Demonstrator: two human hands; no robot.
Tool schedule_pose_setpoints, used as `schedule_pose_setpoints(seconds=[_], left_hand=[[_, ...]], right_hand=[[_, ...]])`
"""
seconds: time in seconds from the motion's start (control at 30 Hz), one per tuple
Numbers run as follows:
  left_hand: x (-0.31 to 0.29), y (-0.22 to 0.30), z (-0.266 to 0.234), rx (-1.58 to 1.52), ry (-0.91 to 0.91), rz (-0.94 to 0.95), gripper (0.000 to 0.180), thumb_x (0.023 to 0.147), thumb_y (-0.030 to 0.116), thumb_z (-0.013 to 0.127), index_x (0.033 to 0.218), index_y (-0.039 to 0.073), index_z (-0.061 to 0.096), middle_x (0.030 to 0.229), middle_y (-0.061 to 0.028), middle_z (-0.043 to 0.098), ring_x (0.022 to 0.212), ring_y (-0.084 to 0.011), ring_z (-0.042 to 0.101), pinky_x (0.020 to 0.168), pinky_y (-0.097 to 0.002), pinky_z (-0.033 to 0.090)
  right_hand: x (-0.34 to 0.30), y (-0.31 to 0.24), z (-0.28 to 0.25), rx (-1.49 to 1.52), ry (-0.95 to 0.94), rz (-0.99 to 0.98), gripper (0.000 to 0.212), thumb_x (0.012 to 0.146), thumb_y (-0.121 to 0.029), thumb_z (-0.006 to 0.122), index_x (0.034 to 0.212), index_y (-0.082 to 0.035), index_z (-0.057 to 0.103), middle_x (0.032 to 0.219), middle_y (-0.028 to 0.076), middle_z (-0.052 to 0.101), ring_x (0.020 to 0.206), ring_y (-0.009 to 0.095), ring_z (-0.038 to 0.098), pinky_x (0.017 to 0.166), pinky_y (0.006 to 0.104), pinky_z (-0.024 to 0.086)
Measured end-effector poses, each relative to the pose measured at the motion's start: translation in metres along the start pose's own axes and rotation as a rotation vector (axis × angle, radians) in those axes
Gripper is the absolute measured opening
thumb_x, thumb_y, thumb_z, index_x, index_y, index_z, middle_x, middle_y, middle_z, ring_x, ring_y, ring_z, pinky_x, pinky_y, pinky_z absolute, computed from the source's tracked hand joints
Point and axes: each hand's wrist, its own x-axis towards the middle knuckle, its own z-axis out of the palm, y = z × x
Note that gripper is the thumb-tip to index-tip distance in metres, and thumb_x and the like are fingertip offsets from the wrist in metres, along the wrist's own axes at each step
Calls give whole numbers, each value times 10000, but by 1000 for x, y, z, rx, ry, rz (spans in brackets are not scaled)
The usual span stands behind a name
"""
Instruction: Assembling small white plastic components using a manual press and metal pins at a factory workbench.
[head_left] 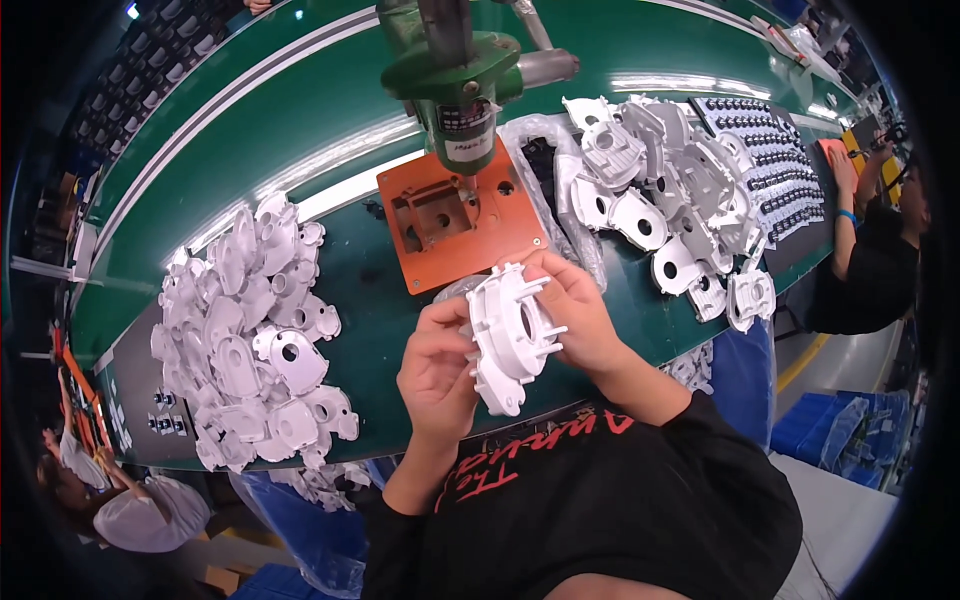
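Between my two hands, in front of my chest, is a white moulded plastic housing (pixel 490 335) with a large round opening and several pegs sticking out to the right. My left hand (pixel 438 365) is closed on its left side, the fingers partly behind it. At the upper right edge, my right hand (pixel 580 315) grips it with thumb and fingers. Just beyond the hands lies an orange fixture plate (pixel 425 262) with a recessed pocket. A green press head (pixel 468 90) with a metal tip stands over that plate.
Heaps of similar white housings lie on the left (pixel 235 345) and right (pixel 690 180) of the green bench (pixel 375 350). Rows of small black parts (pixel 775 165) sit at the far right. Blue bins (pixel 830 430) stand on the floor. A co-worker (pixel 875 255) works on the right, another person (pixel 150 510) at left.
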Motion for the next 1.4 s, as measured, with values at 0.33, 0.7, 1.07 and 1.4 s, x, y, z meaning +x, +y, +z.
schedule_pose_setpoints(seconds=[0.33, 0.7, 1.07, 1.4], left_hand=[[-7, 32, -13, 150, 2, -56, 68, 772, -8, 675, 805, -17, 615, 1173, -239, 482, 1020, -292, 571, 906, -360, 432], [-6, 34, 0, 163, -103, -145, 47, 738, -66, 655, 764, -46, 622, 1166, -205, 456, 1019, -276, 570, 858, -318, 450], [-19, -8, 7, -58, 214, -115, 569, 796, -64, 597, 1300, -13, 335, 1336, -169, 413, 1231, -247, 457, 1044, -389, 370], [14, 8, -33, 665, 37, 157, 258, 842, 3, 620, 1056, -28, 478, 1199, -230, 570, 1046, -262, 595, 899, -355, 474]], right_hand=[[7, 1, 4, -20, -208, 122, 186, 967, -225, 518, 938, -41, 519, 1088, 55, 539, 872, 72, 523, 737, 229, 447], [3, 9, -4, 84, -263, 81, 200, 955, -245, 539, 919, -49, 514, 1080, 65, 534, 879, 87, 526, 750, 239, 445], [14, 17, 9, 11, 130, -378, 230, 936, -57, 497, 1135, -51, 382, 1003, 57, 543, 911, 97, 547, 778, 233, 451], [12, -9, -18, -994, 24, -482, 302, 807, -84, 674, 1082, -20, 567, 974, 93, 599, 914, 202, 569, 828, 320, 440]])
